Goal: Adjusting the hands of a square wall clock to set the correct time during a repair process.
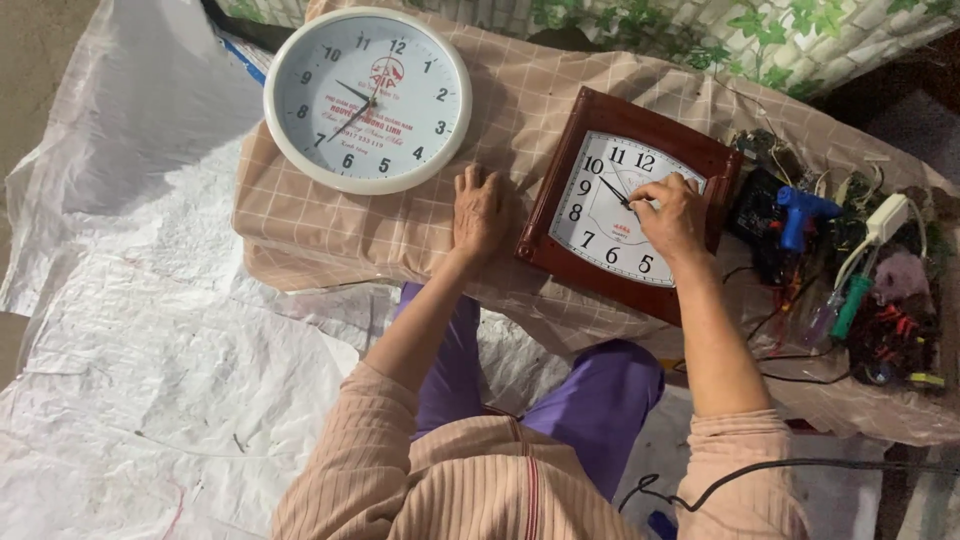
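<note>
While right hand (668,215) touches one of two clocks (622,205).

At the far left corner of my worktop (330,230), draped in a checked beige cloth, lies a round white wall clock (368,98). Along the right edge sits a heap of wires and circuit parts (890,335), with a blue glue gun (803,212), a green-handled screwdriver (851,305) and a white plug (886,218). White plastic sheeting (150,340) covers the floor beside the left edge.
</note>
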